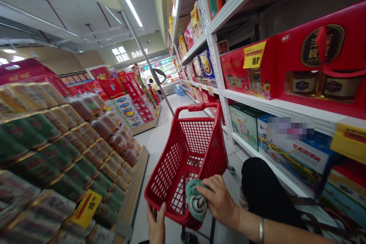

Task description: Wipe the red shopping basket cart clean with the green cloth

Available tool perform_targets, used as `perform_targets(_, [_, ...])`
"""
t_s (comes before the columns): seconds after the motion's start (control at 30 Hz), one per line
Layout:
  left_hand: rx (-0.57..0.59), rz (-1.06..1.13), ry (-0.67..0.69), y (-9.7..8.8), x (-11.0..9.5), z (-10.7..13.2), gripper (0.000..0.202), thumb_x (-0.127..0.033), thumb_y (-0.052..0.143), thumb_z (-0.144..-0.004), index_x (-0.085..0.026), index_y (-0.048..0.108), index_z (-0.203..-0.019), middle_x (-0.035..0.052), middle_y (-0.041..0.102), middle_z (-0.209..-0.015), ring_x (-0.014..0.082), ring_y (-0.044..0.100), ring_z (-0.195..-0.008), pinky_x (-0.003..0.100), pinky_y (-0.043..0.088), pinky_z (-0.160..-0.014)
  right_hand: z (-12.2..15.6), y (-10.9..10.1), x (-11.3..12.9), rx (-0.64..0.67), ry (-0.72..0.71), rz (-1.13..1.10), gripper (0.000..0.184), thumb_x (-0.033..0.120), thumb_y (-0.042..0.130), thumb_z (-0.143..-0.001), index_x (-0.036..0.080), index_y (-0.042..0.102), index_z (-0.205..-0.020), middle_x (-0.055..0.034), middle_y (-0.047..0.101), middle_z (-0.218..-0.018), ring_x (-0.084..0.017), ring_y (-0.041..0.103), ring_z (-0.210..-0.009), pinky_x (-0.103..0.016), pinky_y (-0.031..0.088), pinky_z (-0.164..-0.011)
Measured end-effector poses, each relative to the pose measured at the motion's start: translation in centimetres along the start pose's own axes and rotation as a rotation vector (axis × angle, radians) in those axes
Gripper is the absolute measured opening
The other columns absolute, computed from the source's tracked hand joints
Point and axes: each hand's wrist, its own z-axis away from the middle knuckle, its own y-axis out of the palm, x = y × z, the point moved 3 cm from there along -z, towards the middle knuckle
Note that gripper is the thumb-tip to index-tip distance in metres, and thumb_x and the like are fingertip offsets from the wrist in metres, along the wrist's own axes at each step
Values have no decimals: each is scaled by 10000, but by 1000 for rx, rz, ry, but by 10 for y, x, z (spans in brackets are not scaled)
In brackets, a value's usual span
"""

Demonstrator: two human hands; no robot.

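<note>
A red plastic shopping cart (215, 160) with a lattice basket stands tilted in view before me; its basket shows no goods. My right hand (222, 199) is closed on a green and grey cloth (196, 200), pressed against the basket's near right rim. Lower left, my left hand (156, 223) grips the near left edge of the same basket, thumb and fingers apart at its outer side. Part of the left palm is cut off by the frame. A silver bracelet (261, 230) circles the right wrist.
White shelving (213, 53) with red gift boxes (288, 65) rises close on the right. Stacked packaged goods (71, 152) fill a low display on the left. A grey pole (143, 53) slants behind the cart. My bent knee (260, 187) is beside the lower shelf.
</note>
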Motion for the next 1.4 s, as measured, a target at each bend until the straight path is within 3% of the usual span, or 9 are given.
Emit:
perform_targets(0.17, [38, -5, 7, 0, -12, 8, 901, -556, 603, -860, -189, 243, -1599, 153, 339, -1645, 303, 346, -1508, 428, 270, -1237, 19, -3, 27, 90, -312, -99, 244, 229, 508, -951, 235, 635, -1159, -58, 701, -995, -186, 572, -860, -392, 427, -837])
perform_targets(0.27, [49, -16, 20, -1, -14, 8, 888, -553, 603, -863, -198, 252, -1597, 147, 348, -1641, 300, 358, -1502, 417, 287, -1231, 35, 1, 28, 150, -396, -109, 187, 271, 518, -966, 263, 652, -1096, -31, 708, -925, -173, 578, -832, -393, 430, -868])
perform_targets(0.47, [53, 12, 5, -1, -14, 9, 901, -544, 621, -856, -218, 235, -1603, 136, 330, -1651, 310, 348, -1507, 443, 279, -1236, 42, 12, 4, 88, -262, 7, 234, 190, 492, -943, 228, 681, -1077, -46, 696, -881, -180, 544, -799, -428, 405, -865])
perform_targets(0.67, [70, 37, 21, -2, -17, 7, 914, -528, 646, -845, -219, 240, -1603, 151, 352, -1636, 325, 360, -1499, 466, 282, -1238, 34, 11, -21, 85, -225, 59, 271, 149, 512, -923, 247, 690, -1101, -38, 698, -898, -181, 529, -825, -434, 364, -898])
perform_targets(0.77, [65, 34, 13, -3, -18, 6, 909, -521, 659, -837, -216, 262, -1596, 155, 388, -1612, 330, 351, -1502, 480, 269, -1244, 28, 4, -43, 59, -140, 91, 312, 123, 501, -919, 242, 696, -1132, -40, 686, -903, -186, 519, -829, -419, 342, -883])
perform_targets(0.93, [84, 68, 30, -2, -23, 7, 880, -500, 686, -817, -212, 327, -1567, 151, 501, -1529, 326, 450, -1439, 473, 354, -1207, 12, -9, -101, 80, 85, 224, 341, 106, 548, -899, 257, 725, -1149, -47, 681, -938, -193, 520, -869, -380, 313, -857])
perform_targets(1.17, [70, 5, -21, -2, -24, 9, 894, -548, 666, -820, -277, 286, -1582, 103, 399, -1615, 318, 393, -1479, 474, 345, -1203, -23, -34, -173, 196, 454, 442, 382, 90, 540, -863, 239, 743, -1151, -75, 679, -966, -228, 522, -958, -372, 270, -870])
perform_targets(1.4, [93, 14, -11, -2, -27, 9, 885, -542, 651, -833, -302, 264, -1591, 79, 401, -1616, 305, 409, -1471, 445, 365, -1197, -60, -57, -214, 90, 807, 606, 371, 154, 551, -854, 204, 710, -1185, -112, 664, -1015, -266, 506, -986, -362, 271, -814])
